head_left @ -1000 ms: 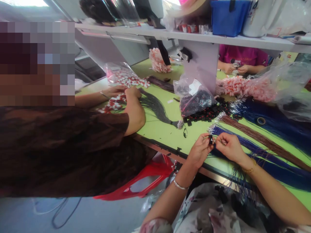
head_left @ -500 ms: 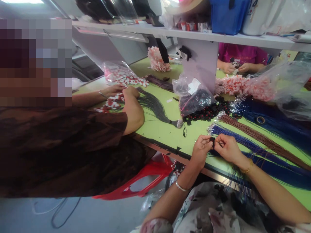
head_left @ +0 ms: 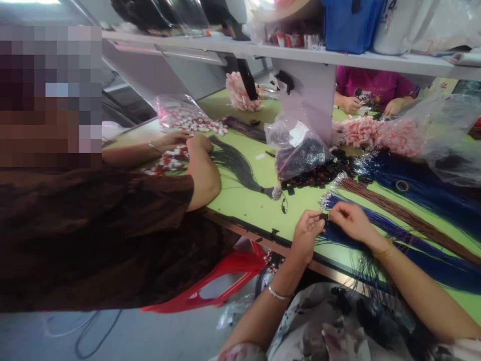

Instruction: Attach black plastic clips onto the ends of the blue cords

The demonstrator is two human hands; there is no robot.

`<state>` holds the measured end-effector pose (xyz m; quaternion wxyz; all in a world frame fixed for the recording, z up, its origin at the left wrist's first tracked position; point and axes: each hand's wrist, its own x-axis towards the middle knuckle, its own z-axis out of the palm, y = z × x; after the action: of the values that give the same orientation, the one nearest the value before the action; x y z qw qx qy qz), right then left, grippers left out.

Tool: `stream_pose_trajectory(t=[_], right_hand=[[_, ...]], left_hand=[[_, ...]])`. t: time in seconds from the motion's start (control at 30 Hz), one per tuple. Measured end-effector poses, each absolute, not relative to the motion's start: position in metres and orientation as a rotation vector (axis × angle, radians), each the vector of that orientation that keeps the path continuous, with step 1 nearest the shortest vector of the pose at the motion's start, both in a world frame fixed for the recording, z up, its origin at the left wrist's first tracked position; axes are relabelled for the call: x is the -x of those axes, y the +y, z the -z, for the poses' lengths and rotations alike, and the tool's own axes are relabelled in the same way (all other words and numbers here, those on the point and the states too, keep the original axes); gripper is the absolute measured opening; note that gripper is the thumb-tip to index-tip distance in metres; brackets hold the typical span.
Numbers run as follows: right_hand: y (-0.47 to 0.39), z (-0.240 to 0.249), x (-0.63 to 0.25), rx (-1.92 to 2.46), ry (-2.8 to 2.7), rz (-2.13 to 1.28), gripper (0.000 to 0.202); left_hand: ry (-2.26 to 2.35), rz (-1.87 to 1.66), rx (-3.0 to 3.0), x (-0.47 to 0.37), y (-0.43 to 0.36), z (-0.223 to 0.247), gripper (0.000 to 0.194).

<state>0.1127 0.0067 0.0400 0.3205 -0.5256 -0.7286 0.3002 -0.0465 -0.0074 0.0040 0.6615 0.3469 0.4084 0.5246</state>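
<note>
Lime-green worktop spreads around a clear plastic bag of black parts, seen from a worker's head camera. On the near side of that bag, slightly to its right, the worker's left hand pinches one small black connector housing between thumb and fingers. Its long axis appears to lie roughly level across the view, one end turned toward the right hand; fingers cover part of it, and its openings are too small to make out. The right hand's thumb and fingers are drawn together at that end, but whether they grip a wire cannot be told.

To the bag's right, a blue wire bundle and a brown wire bundle slant side by side, silver tips toward the bag, tails running away rightward. Left of the bag, a gray wire bundle stops just short of it; farther left, a co-worker's dark brown sleeve hides part of some red-and-white connectors. Beyond the bag to the right, a white shelf cuts off a person in a magenta shirt.
</note>
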Motion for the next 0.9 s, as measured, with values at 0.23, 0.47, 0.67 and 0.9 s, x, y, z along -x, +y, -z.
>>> stream_pose_trajectory(t=[0.23, 0.47, 0.67, 0.9], right_hand=[[0.072, -0.023, -0.157, 2.005, -2.009, -0.411, 0.010], [0.063, -0.023, -0.156, 1.797, -2.052, -0.324, 0.013], [0.046, -0.047, -0.130, 1.431, -1.954, -0.612, 0.012], [0.015, -0.052, -0.114, 1.398, -1.861, -0.799, 0.011]], left_hand=[[0.912, -1.100, -0.778, 0.050, 0.001, -0.004, 0.031], [0.863, -1.116, -0.743, 0.050, 0.001, -0.008, 0.028], [0.686, -1.124, -0.574, 0.042, 0.002, -0.014, 0.031], [0.594, -1.109, -0.433, 0.038, 0.004, -0.012, 0.026]])
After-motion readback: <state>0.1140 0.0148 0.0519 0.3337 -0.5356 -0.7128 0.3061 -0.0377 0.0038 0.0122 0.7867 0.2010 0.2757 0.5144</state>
